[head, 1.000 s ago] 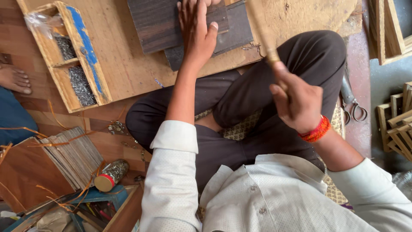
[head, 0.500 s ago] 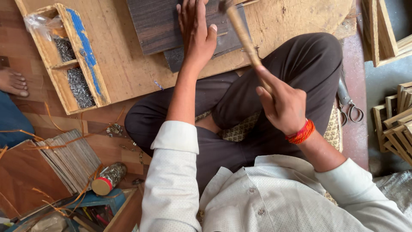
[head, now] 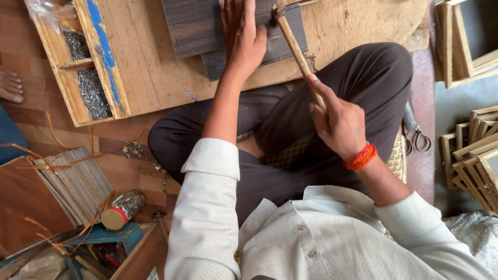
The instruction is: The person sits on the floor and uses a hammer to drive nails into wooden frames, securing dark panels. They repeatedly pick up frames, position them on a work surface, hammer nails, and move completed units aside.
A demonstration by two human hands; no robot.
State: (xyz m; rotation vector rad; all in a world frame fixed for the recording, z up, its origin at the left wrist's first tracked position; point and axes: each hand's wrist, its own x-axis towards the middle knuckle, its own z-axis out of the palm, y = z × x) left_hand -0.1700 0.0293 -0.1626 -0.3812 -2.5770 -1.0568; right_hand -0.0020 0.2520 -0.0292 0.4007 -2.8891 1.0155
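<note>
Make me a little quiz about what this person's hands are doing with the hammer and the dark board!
1. True or false: the right hand grips the hammer by its wooden handle.
2. What does the left hand press on? A) scissors B) dark board C) jar
3. Which side of the person is the nail box on?

Key: 1 true. 2 B. 3 their left.
</note>
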